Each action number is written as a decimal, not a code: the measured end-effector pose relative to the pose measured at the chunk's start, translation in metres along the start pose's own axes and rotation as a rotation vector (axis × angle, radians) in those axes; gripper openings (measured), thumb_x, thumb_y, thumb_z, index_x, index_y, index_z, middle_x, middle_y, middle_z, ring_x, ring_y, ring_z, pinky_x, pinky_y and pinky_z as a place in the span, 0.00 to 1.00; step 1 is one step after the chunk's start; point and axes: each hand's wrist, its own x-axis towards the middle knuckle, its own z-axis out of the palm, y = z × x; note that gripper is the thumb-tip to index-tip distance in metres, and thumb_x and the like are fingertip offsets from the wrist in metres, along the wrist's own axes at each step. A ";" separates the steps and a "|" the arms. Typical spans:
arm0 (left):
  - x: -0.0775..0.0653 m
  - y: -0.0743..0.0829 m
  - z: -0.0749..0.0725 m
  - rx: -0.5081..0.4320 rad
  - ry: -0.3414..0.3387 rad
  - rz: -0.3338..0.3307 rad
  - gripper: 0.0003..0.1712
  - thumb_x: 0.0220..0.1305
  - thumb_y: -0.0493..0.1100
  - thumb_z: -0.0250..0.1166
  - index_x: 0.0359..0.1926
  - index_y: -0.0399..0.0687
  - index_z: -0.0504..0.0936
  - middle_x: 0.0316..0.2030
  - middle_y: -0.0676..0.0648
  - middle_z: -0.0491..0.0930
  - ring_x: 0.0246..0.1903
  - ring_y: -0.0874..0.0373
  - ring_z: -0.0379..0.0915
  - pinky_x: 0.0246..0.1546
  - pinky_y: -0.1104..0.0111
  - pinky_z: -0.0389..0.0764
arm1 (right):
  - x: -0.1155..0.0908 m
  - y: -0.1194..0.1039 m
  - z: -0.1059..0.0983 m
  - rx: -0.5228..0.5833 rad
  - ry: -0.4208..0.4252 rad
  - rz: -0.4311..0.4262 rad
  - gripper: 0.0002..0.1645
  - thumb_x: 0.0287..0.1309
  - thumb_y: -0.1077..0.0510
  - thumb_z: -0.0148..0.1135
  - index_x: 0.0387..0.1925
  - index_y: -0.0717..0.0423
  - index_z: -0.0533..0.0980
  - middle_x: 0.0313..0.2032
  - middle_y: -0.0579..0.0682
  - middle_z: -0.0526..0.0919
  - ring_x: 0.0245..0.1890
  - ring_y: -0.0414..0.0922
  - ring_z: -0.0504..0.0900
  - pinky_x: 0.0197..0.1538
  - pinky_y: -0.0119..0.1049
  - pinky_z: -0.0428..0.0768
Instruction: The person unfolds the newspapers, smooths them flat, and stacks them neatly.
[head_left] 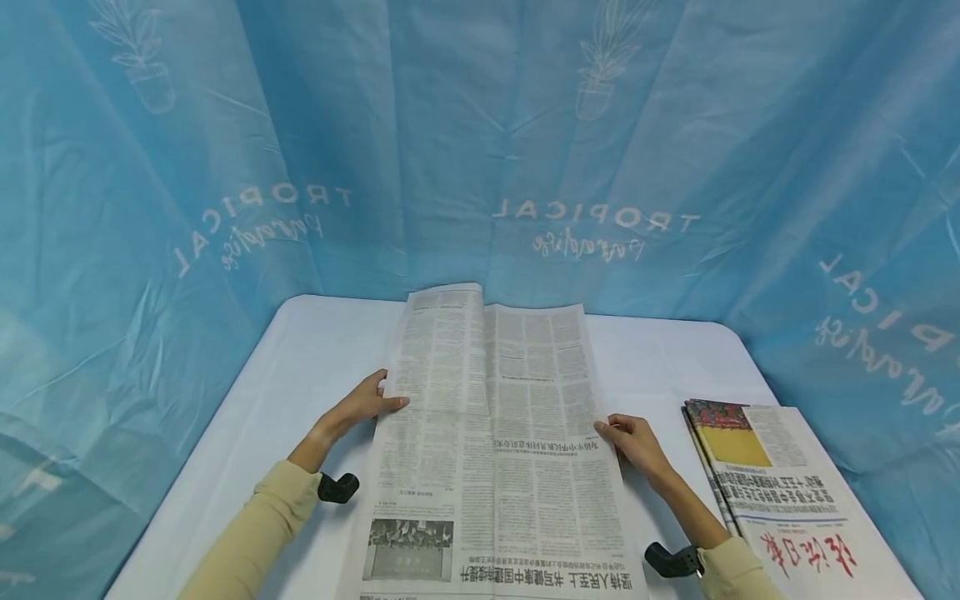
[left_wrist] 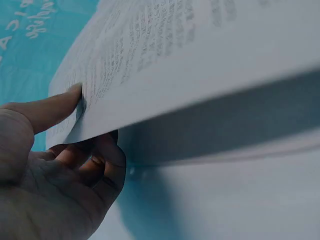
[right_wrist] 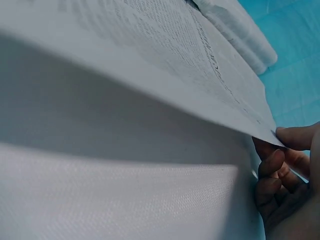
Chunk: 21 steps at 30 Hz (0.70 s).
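An unfolded newspaper (head_left: 491, 433) stands lengthwise over the middle of the white table, its print upside down in the head view. At its left edge my left hand (head_left: 369, 397) pinches the sheet, thumb on top and fingers curled beneath; the left wrist view shows the paper (left_wrist: 165, 65) raised off the tabletop there. My right hand (head_left: 633, 437) pinches the right edge between thumb and fingers. In the right wrist view that edge of the sheet (right_wrist: 175, 95) is lifted too. A crease runs down the middle, and the far left part curls upward.
On the table's right side lies a stack of folded newspapers (head_left: 795, 492) with red lettering and a colour photo. The white table (head_left: 315, 342) has rounded far corners. Blue curtains (head_left: 450, 150) with white print hang behind it and at both sides.
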 end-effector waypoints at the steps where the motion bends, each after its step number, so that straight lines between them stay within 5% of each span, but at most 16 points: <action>1: 0.000 -0.002 0.001 0.016 0.005 0.013 0.37 0.61 0.42 0.61 0.65 0.38 0.54 0.39 0.39 0.80 0.29 0.56 0.79 0.32 0.66 0.76 | 0.000 0.000 0.000 -0.005 0.005 -0.001 0.21 0.59 0.46 0.57 0.34 0.62 0.78 0.24 0.54 0.82 0.15 0.43 0.74 0.18 0.34 0.70; 11: -0.019 -0.012 -0.013 0.094 0.052 0.118 0.34 0.58 0.35 0.62 0.62 0.30 0.58 0.38 0.35 0.79 0.28 0.54 0.79 0.28 0.64 0.78 | -0.002 -0.009 -0.001 -0.062 0.037 0.015 0.18 0.59 0.50 0.59 0.32 0.65 0.77 0.20 0.52 0.78 0.13 0.40 0.68 0.17 0.34 0.68; 21: -0.031 -0.021 -0.038 0.346 0.102 0.081 0.32 0.54 0.36 0.66 0.57 0.26 0.64 0.39 0.35 0.78 0.34 0.51 0.76 0.35 0.61 0.75 | 0.006 -0.003 -0.005 -0.163 0.082 0.070 0.16 0.56 0.51 0.61 0.32 0.63 0.78 0.19 0.48 0.76 0.15 0.40 0.67 0.18 0.33 0.66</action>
